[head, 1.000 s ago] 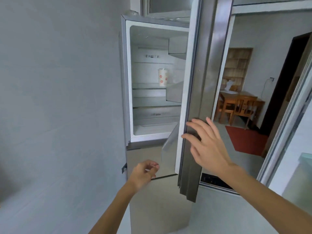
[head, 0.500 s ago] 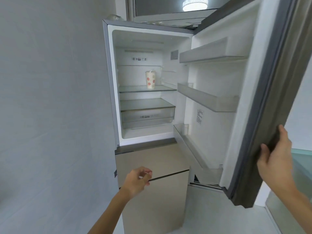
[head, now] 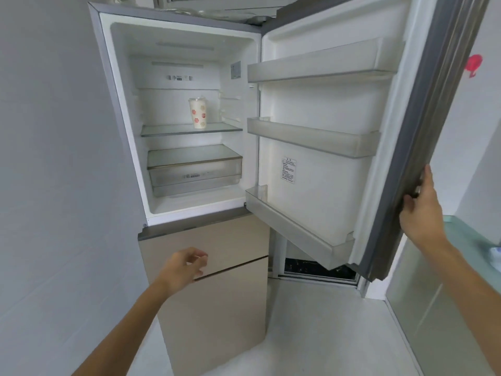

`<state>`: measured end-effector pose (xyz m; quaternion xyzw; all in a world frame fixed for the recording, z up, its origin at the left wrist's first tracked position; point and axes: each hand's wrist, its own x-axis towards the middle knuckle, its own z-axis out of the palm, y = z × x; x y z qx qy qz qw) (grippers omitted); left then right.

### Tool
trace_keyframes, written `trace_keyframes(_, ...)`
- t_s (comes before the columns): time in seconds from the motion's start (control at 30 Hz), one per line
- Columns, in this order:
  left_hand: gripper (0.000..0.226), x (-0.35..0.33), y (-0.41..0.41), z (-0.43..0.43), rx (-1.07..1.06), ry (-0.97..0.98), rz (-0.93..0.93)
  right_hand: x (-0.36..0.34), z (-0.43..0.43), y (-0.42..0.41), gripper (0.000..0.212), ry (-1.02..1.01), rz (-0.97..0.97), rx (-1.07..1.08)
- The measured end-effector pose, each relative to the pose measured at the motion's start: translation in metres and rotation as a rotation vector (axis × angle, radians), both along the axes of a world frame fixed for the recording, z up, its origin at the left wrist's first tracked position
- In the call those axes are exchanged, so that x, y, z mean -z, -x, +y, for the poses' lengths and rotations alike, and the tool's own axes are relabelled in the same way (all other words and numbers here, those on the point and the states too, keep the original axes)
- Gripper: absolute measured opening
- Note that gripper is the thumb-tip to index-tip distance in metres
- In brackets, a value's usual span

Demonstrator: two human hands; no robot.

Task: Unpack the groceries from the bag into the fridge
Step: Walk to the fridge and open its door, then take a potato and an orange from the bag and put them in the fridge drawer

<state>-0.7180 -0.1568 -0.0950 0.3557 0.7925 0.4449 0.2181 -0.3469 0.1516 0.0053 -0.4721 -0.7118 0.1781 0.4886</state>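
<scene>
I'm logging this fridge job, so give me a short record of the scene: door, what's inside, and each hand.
fridge door: swung wide open
inside: one lidded paper cup upright on the glass shelf
door bins: no items visible
right hand: gripping the door's outer edge
left hand: loosely curled, holding nothing, before the lower drawer front

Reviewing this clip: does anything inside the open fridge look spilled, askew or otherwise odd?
Nothing stands out. The fridge is nearly bare: one lidded paper cup stands upright on the glass shelf, and the door bins sit level and look empty.
</scene>
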Motion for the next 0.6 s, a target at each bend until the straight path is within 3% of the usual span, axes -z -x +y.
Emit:
trace_keyframes(0.4,0.013,-0.043,-0.094,0.121,0.204,-0.026,0.229,-0.006,0.039,-0.026,0.076,0.039,-0.161,-0.115)
trace_keyframes(0.5,0.017,-0.055,-0.112,0.135,0.197,-0.037,0.320,-0.002,0.027,-0.019,0.074,-0.263,-0.258,0.116)
trace_keyframes(0.6,0.019,-0.059,-0.119,0.138,0.149,-0.015,0.387,0.001,-0.001,0.008,0.053,-0.490,-0.377,-0.082)
